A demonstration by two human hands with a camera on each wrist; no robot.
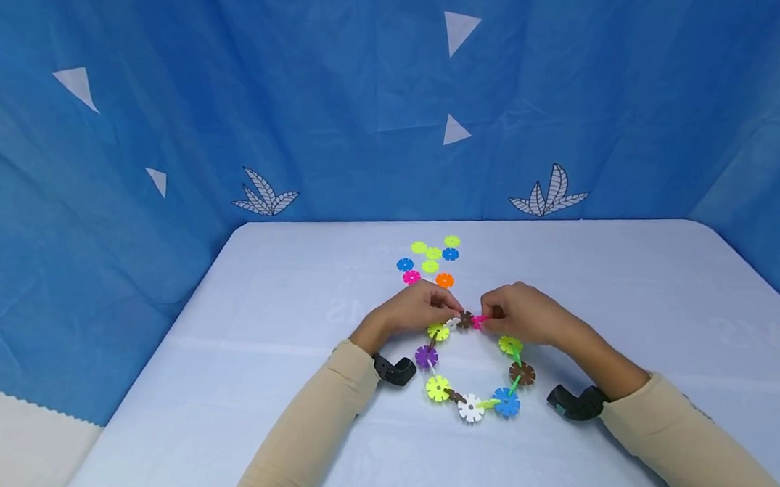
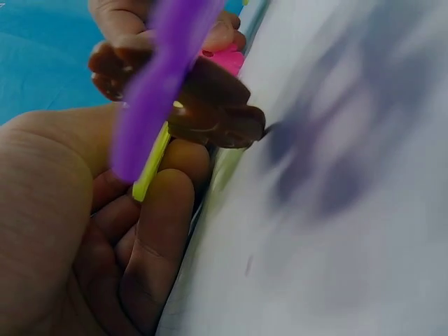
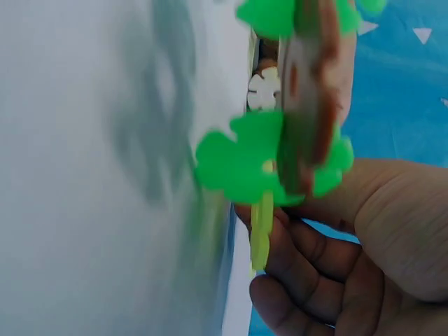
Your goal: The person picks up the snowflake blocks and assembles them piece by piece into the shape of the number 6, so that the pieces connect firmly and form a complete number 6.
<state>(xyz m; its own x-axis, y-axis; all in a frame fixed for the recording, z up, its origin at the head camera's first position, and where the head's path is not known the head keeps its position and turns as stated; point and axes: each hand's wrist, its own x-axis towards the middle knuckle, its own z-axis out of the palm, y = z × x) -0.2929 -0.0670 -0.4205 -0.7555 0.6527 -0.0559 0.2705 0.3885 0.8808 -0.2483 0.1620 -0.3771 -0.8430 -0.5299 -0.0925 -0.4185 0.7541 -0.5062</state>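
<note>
A ring of slotted plastic interlocking discs lies on the white table, its links set crosswise to one another. At the ring's far side my left hand (image 1: 425, 307) pinches a white disc (image 1: 454, 323) beside a brown disc (image 1: 467, 319). My right hand (image 1: 524, 314) grips a pink disc (image 1: 478, 322) just right of the brown one; its fingers hide the links between there and a yellow-green disc (image 1: 510, 344). Close to the left wrist camera hang a purple disc (image 2: 157, 91) and a brown disc (image 2: 220, 105). A green disc (image 3: 241, 161) shows in the right wrist view, near my fingers.
Several loose discs lie beyond the ring, among them an orange disc (image 1: 444, 279) and a blue disc (image 1: 405, 264). The table (image 1: 288, 299) meets a blue cloth backdrop (image 1: 357, 92) at its far edge. Black wrist cameras sit low beside both wrists.
</note>
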